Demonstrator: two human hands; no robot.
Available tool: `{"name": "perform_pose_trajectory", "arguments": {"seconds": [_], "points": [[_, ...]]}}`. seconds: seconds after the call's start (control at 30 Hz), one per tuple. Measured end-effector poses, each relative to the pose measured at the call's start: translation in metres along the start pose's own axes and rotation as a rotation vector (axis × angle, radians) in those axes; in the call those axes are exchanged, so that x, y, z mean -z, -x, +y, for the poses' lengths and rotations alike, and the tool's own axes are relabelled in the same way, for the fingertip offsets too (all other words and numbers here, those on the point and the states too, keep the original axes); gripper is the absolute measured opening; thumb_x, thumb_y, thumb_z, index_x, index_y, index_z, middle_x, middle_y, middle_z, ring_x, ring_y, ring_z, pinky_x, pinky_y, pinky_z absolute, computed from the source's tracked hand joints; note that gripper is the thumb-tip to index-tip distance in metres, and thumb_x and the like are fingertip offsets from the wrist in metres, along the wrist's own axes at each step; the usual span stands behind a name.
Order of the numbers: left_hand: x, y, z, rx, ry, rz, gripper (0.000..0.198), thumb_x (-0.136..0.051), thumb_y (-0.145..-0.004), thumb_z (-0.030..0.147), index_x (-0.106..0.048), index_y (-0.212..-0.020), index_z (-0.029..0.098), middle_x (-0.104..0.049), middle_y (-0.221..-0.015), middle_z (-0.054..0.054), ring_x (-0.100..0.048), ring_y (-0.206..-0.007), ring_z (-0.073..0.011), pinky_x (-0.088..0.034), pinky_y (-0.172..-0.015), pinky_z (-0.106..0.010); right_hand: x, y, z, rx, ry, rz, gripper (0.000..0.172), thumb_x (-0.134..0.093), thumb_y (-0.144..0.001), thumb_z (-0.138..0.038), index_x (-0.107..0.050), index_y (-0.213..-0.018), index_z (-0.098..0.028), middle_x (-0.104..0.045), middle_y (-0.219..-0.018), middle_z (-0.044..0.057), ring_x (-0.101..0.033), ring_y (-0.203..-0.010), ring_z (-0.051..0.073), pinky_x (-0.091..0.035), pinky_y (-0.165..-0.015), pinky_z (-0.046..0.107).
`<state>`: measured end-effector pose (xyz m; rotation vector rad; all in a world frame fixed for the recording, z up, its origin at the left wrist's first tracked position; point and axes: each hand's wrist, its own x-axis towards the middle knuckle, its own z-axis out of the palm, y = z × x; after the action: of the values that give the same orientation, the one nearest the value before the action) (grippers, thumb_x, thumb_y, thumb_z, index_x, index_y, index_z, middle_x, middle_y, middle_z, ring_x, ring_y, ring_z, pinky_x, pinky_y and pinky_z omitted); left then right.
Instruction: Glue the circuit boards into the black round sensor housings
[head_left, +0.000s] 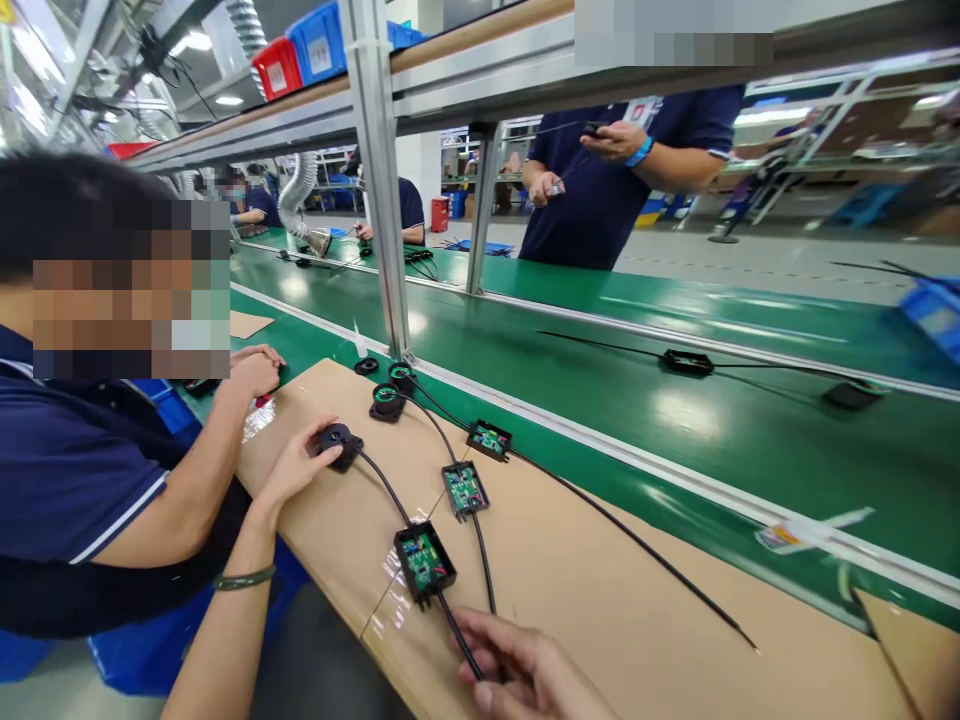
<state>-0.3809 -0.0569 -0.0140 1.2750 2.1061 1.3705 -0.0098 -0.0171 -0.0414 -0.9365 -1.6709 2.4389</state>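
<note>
My left hand point(300, 465) grips a round black housing point(339, 446) with flanges, thumb and fingers on its rim. From it a black cable runs to an open black box point(425, 562) with a green circuit board inside. Below that box, my right hand point(521, 660) has its fingers closed around the black cable point(461, 640). Two more assemblies lie alongside: one open box point(465, 488) and another open box point(490, 438), joined by cables to a round housing point(386, 400) and a second round housing point(402, 374), green boards showing.
Brown cardboard point(615, 600) covers the bench. Beyond a metal rail is a green conveyor belt point(570, 370) carrying a cabled black box point(688, 363). A metal post point(382, 200) rises at the bench edge. One co-worker point(82, 450) sits close at left; another person point(592, 190) stands across.
</note>
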Motion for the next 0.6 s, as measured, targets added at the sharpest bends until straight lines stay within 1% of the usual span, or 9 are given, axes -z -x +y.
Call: {"name": "perform_pose_trajectory", "arguments": {"seconds": [0.1, 0.13, 0.17, 0.23, 0.3, 0.4, 0.47, 0.53, 0.6], "points": [[-0.008, 0.035, 0.035, -0.100, -0.103, 0.047, 0.066, -0.070, -0.074, 0.036, -0.050, -0.135, 0.019, -0.045, -0.146, -0.014, -0.034, -0.140, -0.0347, -0.019, -0.118, -0.057, -0.010, 0.001, -0.002, 0.008, -0.220, -0.012, 0.070, -0.080, -0.059, -0.043, -0.061, -0.122, -0.019, -0.061, -0.115, 0.011, -0.062, -0.102, 0.024, -0.053, -0.073, 0.029], [-0.014, 0.052, 0.050, -0.216, -0.240, -0.017, 0.058, -0.065, -0.079, 0.032, -0.051, -0.135, 0.021, -0.044, -0.148, -0.012, -0.032, -0.141, -0.0339, -0.019, -0.118, -0.058, -0.013, 0.002, -0.006, 0.019, -0.276, -0.022, 0.064, -0.080, -0.060, -0.041, -0.062, -0.117, -0.019, -0.061, -0.113, 0.011, -0.063, -0.101, 0.023, -0.052, -0.074, 0.029], [-0.021, 0.070, 0.065, -0.323, -0.348, -0.179, 0.055, -0.060, -0.083, 0.027, -0.049, -0.137, 0.026, -0.040, -0.151, -0.009, -0.029, -0.144, -0.0327, -0.022, -0.117, -0.058, -0.014, 0.004, -0.010, 0.026, -0.316, -0.033, 0.056, -0.078, -0.062, -0.037, -0.062, -0.113, -0.019, -0.061, -0.111, 0.009, -0.064, -0.099, 0.022, -0.052, -0.075, 0.029], [-0.040, 0.104, 0.091, -0.495, -0.437, -0.552, 0.073, -0.063, -0.081, 0.023, -0.035, -0.147, 0.030, -0.032, -0.156, -0.008, -0.024, -0.146, -0.0336, -0.027, -0.114, -0.060, -0.016, 0.009, -0.022, 0.045, -0.325, -0.051, 0.043, -0.073, -0.068, -0.027, -0.059, -0.107, -0.019, -0.062, -0.104, 0.006, -0.065, -0.098, 0.019, -0.051, -0.078, 0.028], [-0.062, 0.128, 0.107, -0.607, -0.470, -0.740, 0.083, -0.062, -0.079, 0.016, -0.023, -0.151, 0.032, -0.036, -0.154, -0.007, -0.031, -0.143, -0.0325, -0.027, -0.113, -0.063, -0.014, 0.014, -0.035, 0.098, -0.201, -0.067, 0.036, -0.060, -0.076, -0.019, -0.054, -0.111, -0.019, -0.064, -0.103, 0.006, -0.066, -0.099, 0.017, -0.051, -0.082, 0.027], [-0.086, 0.141, 0.112, -0.674, -0.420, -0.699, 0.078, -0.045, -0.085, 0.002, -0.016, -0.153, 0.030, -0.064, -0.129, -0.007, -0.059, -0.121, -0.0208, -0.036, -0.113, -0.054, -0.006, 0.020, -0.049, 0.159, 0.441, 0.032, 0.030, -0.039, -0.088, -0.012, -0.051, -0.116, -0.017, -0.069, -0.102, 0.008, -0.067, -0.094, 0.014, -0.050, -0.083, 0.026], [-0.091, 0.138, 0.109, -0.712, -0.361, -0.614, 0.064, -0.040, -0.089, 0.002, -0.033, -0.148, 0.027, -0.071, -0.102, -0.004, -0.068, -0.098, -0.0148, -0.042, -0.110, -0.046, -0.001, 0.024, -0.052, 0.133, 0.865, 0.191, 0.027, -0.034, -0.092, -0.013, -0.056, -0.109, -0.014, -0.070, -0.100, 0.012, -0.068, -0.091, 0.019, -0.050, -0.082, 0.031], [-0.090, 0.133, 0.108, -0.782, -0.291, -0.539, 0.045, -0.043, -0.091, 0.003, -0.057, -0.127, 0.026, -0.069, -0.086, 0.000, -0.068, -0.083, -0.0115, -0.046, -0.108, -0.042, 0.000, 0.027, -0.048, 0.073, 1.057, 0.284, 0.020, -0.047, -0.089, -0.022, -0.063, -0.093, -0.010, -0.071, -0.093, 0.018, -0.068, -0.087, 0.028, -0.050, -0.078, 0.037], [-0.085, 0.129, 0.109, -0.847, -0.212, -0.480, 0.034, -0.048, -0.089, 0.002, -0.066, -0.106, 0.025, -0.067, -0.082, 0.001, -0.067, -0.077, -0.0093, -0.048, -0.106, -0.038, -0.004, 0.027, -0.043, 0.012, 1.135, 0.271, 0.017, -0.061, -0.079, -0.026, -0.066, -0.080, -0.009, -0.072, -0.086, 0.021, -0.069, -0.081, 0.034, -0.051, -0.073, 0.040]]}}
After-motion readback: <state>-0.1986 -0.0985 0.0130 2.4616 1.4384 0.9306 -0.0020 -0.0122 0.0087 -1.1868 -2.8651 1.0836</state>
